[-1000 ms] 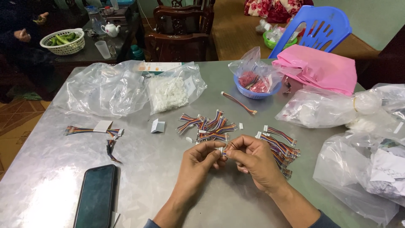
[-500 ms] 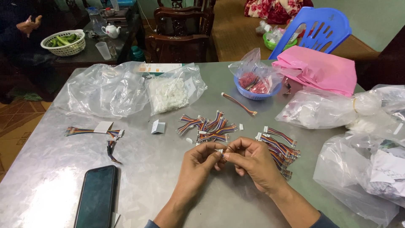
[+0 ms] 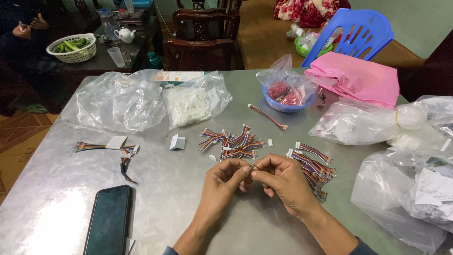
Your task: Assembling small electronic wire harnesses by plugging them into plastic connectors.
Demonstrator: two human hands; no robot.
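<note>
- Wire lead point(image 3: 252, 166): a short thin strand pinched between both hands, held just above the grey table's point(image 3: 188, 198) near-middle; much of it is hidden by the fingers.
- It looks very light and limp, likely to bend and slip; best taken at its stiffer ends, with fingertips.
- Left hand point(image 3: 224, 179): thumb and forefinger closed tight on one end, other fingers curled.
- Right hand point(image 3: 283, 182): fingertips closed on the other end, knuckles up.
- Just beyond the hands lies a loose heap of coloured ribbon cables point(image 3: 233, 141); a second bundle point(image 3: 314, 165) touches the right hand's far side.
- Near the left edge, another cable point(image 3: 106, 147) with a white tag.
- At the near left corner, a dark phone point(image 3: 108, 219).
- Toward the far edge, clear plastic bags point(image 3: 118, 99) and a blue bowl point(image 3: 283, 101).
</note>
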